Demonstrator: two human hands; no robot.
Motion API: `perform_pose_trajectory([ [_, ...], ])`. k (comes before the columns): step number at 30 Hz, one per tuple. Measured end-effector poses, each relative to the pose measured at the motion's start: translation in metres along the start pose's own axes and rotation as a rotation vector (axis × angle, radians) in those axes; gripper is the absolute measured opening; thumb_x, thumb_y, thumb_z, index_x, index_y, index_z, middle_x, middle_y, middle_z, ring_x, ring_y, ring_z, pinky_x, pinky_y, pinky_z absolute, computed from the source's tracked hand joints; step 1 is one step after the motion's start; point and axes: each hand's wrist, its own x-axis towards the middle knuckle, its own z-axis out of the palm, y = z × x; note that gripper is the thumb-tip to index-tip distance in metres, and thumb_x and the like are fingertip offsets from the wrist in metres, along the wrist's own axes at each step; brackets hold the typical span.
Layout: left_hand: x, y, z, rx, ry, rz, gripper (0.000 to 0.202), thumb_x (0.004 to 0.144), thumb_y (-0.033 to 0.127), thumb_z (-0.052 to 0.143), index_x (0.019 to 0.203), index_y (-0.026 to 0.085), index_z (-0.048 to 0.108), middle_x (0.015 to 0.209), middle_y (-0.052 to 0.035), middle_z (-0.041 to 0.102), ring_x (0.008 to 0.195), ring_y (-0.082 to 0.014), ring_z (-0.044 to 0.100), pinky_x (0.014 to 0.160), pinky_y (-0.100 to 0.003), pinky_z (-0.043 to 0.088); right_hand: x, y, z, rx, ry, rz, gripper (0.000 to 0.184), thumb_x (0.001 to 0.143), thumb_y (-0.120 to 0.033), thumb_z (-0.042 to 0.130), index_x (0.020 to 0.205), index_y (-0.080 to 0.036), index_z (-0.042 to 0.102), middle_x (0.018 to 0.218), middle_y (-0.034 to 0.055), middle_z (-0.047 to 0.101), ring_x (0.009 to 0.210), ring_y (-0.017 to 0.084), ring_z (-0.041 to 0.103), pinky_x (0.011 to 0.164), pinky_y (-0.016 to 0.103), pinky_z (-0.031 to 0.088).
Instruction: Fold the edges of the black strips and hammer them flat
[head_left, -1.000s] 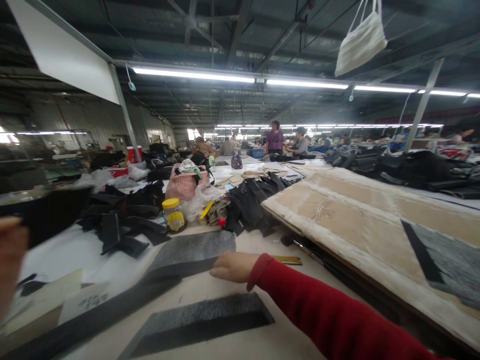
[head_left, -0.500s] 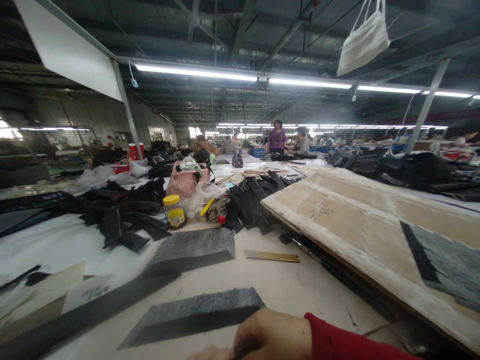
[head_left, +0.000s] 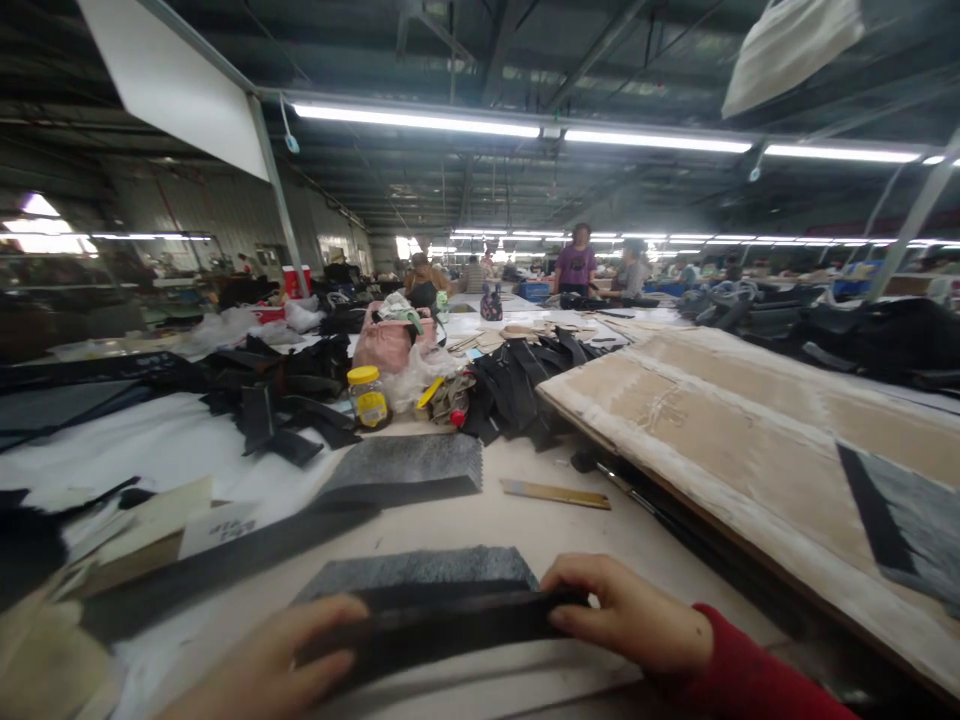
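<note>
Between my two hands a black fabric strip (head_left: 457,630) is stretched sideways, low over the pale tabletop. My right hand (head_left: 622,610), in a red sleeve, pinches its right end between thumb and fingers. The strip's left end lies between the thumb and fingers of my left hand (head_left: 277,650), which is blurred. Just behind the strip lies a grey-and-black fabric piece (head_left: 427,570), partly covered by it. Farther back is another grey-and-black piece (head_left: 409,465) with a zigzag right edge. A flat yellowish stick (head_left: 555,494) rests to its right.
A large beige board (head_left: 720,420) slopes along the right side. Behind the work area stand a yellow-lidded jar (head_left: 367,398) and a pink bag (head_left: 390,338), with black fabric strips (head_left: 517,385) heaped beside them. Paper pieces (head_left: 157,525) lie at left. A person in purple (head_left: 576,265) stands far back.
My left hand has come up into view at lower left. The black strip has risen into sight, spread between both hands. The camera view has shifted slightly.
</note>
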Motion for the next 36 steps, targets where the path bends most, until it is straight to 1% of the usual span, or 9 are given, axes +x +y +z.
perform_pose_trajectory([
  [2, 0.006, 0.005, -0.014, -0.120, 0.049, -0.033, 0.038, 0.071, 0.041, 0.051, 0.103, 0.022, 0.061, 0.106, -0.0022, 0.063, 0.099, -0.0219, 0.055, 0.088, -0.031, 0.043, 0.005, 0.001, -0.006, -0.015, 0.050, 0.000, 0.016, 0.075, -0.025, 0.053, 0.080, -0.015, 0.064, 0.076, 0.0023, 0.062, 0.073, 0.015, 0.054, 0.068, 0.024, 0.042],
  [5, 0.014, 0.008, -0.026, -0.345, 0.085, -0.081, 0.047, 0.072, 0.039, 0.051, 0.113, 0.017, 0.054, 0.104, -0.0046, 0.061, 0.095, -0.0204, 0.055, 0.081, -0.031, 0.045, 0.015, 0.005, -0.014, 0.077, 0.110, 0.030, 0.025, 0.078, -0.038, 0.051, 0.083, -0.016, 0.062, 0.080, 0.0038, 0.062, 0.077, 0.017, 0.056, 0.071, 0.027, 0.044],
  [7, 0.019, 0.006, -0.027, -0.462, 0.098, -0.076, 0.050, 0.070, 0.037, 0.054, 0.115, 0.015, 0.051, 0.095, -0.0048, 0.061, 0.087, -0.0180, 0.055, 0.074, -0.028, 0.044, 0.020, 0.008, -0.017, 0.131, 0.128, 0.072, 0.031, 0.077, -0.044, 0.052, 0.087, -0.017, 0.061, 0.086, 0.0050, 0.063, 0.081, 0.019, 0.057, 0.073, 0.029, 0.045],
  [10, 0.022, -0.001, -0.022, -0.544, 0.072, -0.065, 0.049, 0.070, 0.034, 0.056, 0.115, 0.013, 0.051, 0.075, 0.0005, 0.054, 0.068, -0.0115, 0.051, 0.061, -0.022, 0.038, 0.022, 0.016, -0.016, 0.093, 0.141, 0.140, 0.036, 0.074, -0.052, 0.052, 0.085, -0.018, 0.062, 0.085, 0.0056, 0.064, 0.078, 0.020, 0.057, 0.071, 0.029, 0.046],
  [14, 0.025, -0.013, -0.016, -0.548, 0.049, -0.051, 0.047, 0.070, 0.029, 0.057, 0.113, 0.012, 0.051, 0.072, 0.0032, 0.048, 0.061, -0.0079, 0.044, 0.056, -0.020, 0.031, 0.023, 0.023, -0.012, -0.011, 0.129, 0.173, 0.041, 0.070, -0.059, 0.051, 0.076, -0.020, 0.062, 0.074, 0.0044, 0.062, 0.069, 0.019, 0.057, 0.062, 0.028, 0.046],
  [21, 0.029, -0.041, -0.028, -0.419, 0.037, -0.095, 0.050, 0.069, 0.026, 0.058, 0.115, 0.010, 0.050, 0.072, 0.0014, 0.055, 0.061, -0.0092, 0.046, 0.057, -0.022, 0.033, 0.043, 0.024, 0.005, -0.248, 0.127, 0.113, 0.044, 0.069, -0.064, 0.045, 0.056, -0.022, 0.048, 0.055, 0.0007, 0.050, 0.052, 0.015, 0.048, 0.049, 0.026, 0.039],
  [24, 0.028, -0.055, -0.027, -0.361, 0.038, -0.119, 0.051, 0.068, 0.025, 0.058, 0.116, 0.011, 0.050, 0.071, 0.0012, 0.056, 0.061, -0.0098, 0.048, 0.056, -0.021, 0.035, 0.050, 0.023, 0.017, -0.331, 0.099, 0.087, 0.044, 0.071, -0.063, 0.042, 0.055, -0.022, 0.045, 0.052, -0.0006, 0.046, 0.049, 0.014, 0.045, 0.047, 0.026, 0.036],
  [28, 0.025, -0.069, -0.022, -0.349, 0.051, -0.120, 0.053, 0.067, 0.026, 0.058, 0.117, 0.010, 0.049, 0.068, 0.0023, 0.055, 0.059, -0.0096, 0.047, 0.054, -0.020, 0.035, 0.056, 0.024, 0.029, -0.413, 0.071, 0.099, 0.041, 0.073, -0.059, 0.041, 0.057, -0.022, 0.045, 0.054, -0.0003, 0.047, 0.050, 0.014, 0.045, 0.048, 0.026, 0.034],
  [36, 0.027, -0.074, -0.018, -0.269, 0.080, -0.113, 0.054, 0.067, 0.026, 0.058, 0.118, 0.010, 0.049, 0.069, 0.0017, 0.057, 0.060, -0.0106, 0.049, 0.056, -0.021, 0.036, 0.059, 0.032, 0.035, -0.487, 0.030, 0.125, 0.040, 0.076, -0.057, 0.038, 0.060, -0.021, 0.047, 0.055, 0.0000, 0.051, 0.051, 0.014, 0.047, 0.050, 0.027, 0.034],
])
